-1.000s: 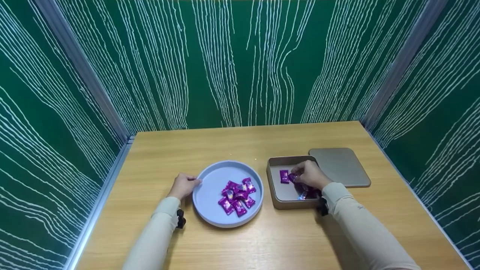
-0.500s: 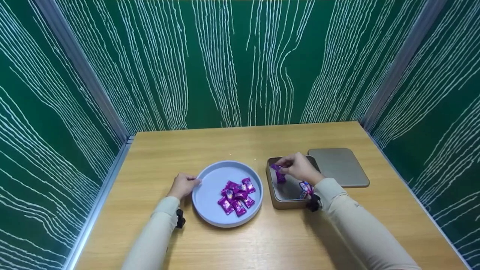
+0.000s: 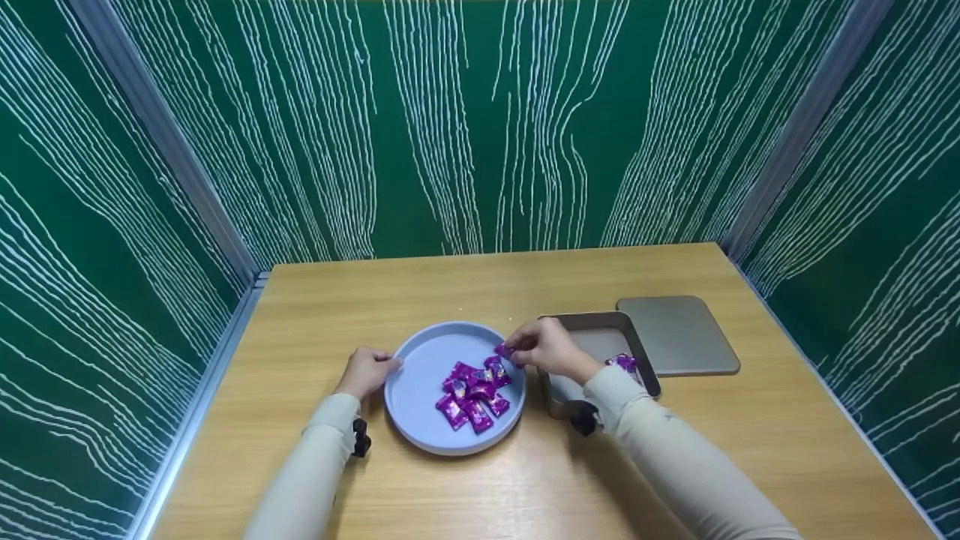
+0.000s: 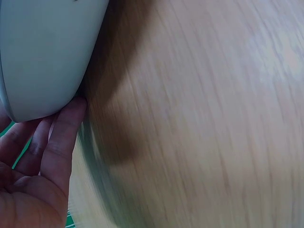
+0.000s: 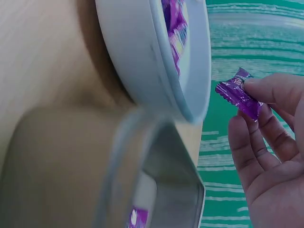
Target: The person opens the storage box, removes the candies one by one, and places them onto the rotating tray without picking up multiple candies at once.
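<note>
My left hand (image 3: 367, 371) grips the left rim of a round pale-blue dish (image 3: 416, 412); in the left wrist view its fingers (image 4: 61, 137) reach under the dish's side. Several purple wrapped candies (image 3: 476, 390) lie heaped in the right half of the dish. Thumb and fingers of my right hand (image 3: 553, 351) pinch one more purple wrapped candy (image 5: 239, 93) above the dish's right rim. Behind that wrist stands a square metal tin (image 3: 641, 352), its top uncovered. Purple wrapping (image 3: 625, 363) shows at the tin's right side, partly hidden by the right sleeve.
A flat square lid (image 3: 679, 334) lies against the back right of the tin. Dish and tin stand side by side on a wooden table (image 3: 360, 300). Green panels (image 3: 480, 127) with white lines and metal posts enclose the table on its far side and both flanks.
My right hand has picked a candy out of the tin's left part and carried it left to the dish's right edge. The left hand and the dish have stayed in place.
</note>
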{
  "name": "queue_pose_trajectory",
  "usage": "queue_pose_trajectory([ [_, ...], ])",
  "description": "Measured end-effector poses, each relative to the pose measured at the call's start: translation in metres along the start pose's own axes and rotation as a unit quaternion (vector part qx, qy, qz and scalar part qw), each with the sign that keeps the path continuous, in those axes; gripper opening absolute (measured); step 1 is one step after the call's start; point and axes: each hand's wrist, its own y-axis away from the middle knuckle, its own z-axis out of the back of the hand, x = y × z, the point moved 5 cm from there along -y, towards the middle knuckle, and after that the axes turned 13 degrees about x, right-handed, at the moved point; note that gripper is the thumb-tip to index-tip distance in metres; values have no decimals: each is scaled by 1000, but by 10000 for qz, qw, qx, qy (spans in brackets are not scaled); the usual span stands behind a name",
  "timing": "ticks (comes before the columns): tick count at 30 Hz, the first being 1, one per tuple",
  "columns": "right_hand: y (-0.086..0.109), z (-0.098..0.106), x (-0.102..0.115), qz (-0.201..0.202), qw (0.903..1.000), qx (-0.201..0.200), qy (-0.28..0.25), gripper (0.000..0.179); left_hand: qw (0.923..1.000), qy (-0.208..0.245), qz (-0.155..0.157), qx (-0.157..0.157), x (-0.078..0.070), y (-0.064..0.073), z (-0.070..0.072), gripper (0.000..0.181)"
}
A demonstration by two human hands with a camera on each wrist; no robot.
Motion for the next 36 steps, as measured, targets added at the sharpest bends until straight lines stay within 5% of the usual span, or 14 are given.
queue_pose_trajectory([
  [8, -14, -32, 10, -145, 9987, 456, 180, 19, 9997, 68, 215, 37, 1, 3, -3, 27],
  [19, -24, -60, 15, -65, 9948, 916, 433, 17, 9999, 72, 123, 0, 0, 4, -4, 24],
  [29, -27, -66, 16, 312, 9891, 930, 1102, 16, 10000, 12, 64, -65, -2, 2, -2, 26],
  [36, -25, -56, 18, 139, 9936, 826, 754, 21, 10000, 3, 69, -49, -3, 3, -1, 27],
])
